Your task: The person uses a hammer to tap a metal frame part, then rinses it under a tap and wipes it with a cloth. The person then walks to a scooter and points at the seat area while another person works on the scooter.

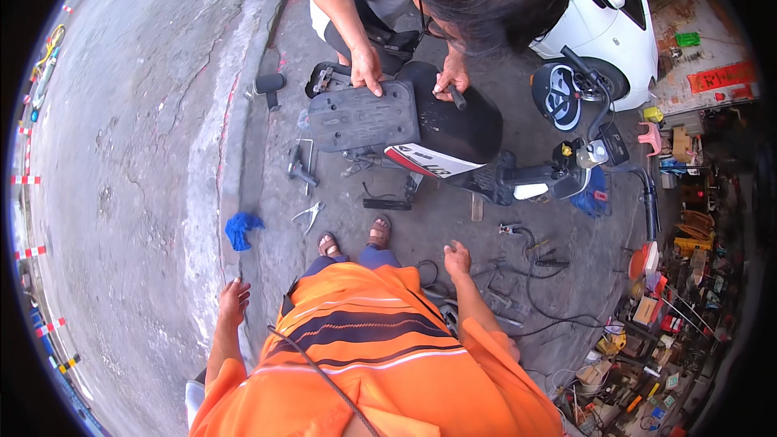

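My left hand (234,301) hangs low beside my orange shirt, fingers curled, with a small thin end showing at the fingertips that I cannot make out. My right hand (458,261) is held out on the other side, its fingers closed; whatever is in them, if anything, is hidden. Both are apart from the electric scooter (435,160) in front of me. A co-worker bends over it, one hand (367,70) on the black rear rack (363,116). The co-worker's other hand (452,77) is at a short dark handle (458,98) on the black seat (473,125).
On the ground lie a blue cloth (243,231), pliers (307,215), a grey power tool (299,170) and a detached mirror (269,85). Black cables (530,275) run at right. Tools and parts (647,340) crowd the right edge. A white car (631,32) stands behind.
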`<state>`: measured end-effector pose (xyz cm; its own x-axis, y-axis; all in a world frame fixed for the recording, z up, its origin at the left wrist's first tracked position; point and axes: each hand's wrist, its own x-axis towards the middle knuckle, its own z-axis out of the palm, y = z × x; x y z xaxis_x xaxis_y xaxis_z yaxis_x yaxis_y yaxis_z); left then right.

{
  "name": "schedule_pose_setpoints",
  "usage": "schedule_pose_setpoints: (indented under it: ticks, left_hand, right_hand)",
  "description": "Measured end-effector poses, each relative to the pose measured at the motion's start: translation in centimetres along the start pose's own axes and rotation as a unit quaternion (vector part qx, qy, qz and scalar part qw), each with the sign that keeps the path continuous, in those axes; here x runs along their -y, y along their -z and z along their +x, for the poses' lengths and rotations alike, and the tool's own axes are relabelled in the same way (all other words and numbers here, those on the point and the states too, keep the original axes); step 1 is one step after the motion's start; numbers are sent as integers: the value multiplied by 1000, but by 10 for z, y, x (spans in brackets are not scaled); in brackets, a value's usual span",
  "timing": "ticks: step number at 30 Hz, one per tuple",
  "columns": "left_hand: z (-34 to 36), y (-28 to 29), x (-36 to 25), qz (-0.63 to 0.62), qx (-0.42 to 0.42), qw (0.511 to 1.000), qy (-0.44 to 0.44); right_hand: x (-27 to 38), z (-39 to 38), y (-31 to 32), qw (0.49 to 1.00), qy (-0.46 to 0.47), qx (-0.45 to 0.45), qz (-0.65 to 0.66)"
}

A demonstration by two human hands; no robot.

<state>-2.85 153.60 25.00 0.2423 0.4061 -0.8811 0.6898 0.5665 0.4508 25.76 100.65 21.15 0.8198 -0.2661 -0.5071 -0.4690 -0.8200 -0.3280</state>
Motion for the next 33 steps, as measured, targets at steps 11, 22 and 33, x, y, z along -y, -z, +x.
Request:
schedule_pose_setpoints:
  ticks: [11,22,33]
  left_hand:
    - [-16,-61,-45,46,81,995,-39]
    - [-29,-64,-42,61,115,992,-8]
    - [-38,-66,-33,150,133,979,31]
  right_hand:
    - [-37,21,8,999,-24,-10,47]
    - [-29,25,-3,997,13,-9,82]
    - [-23,21,2,999,-3,23,37]
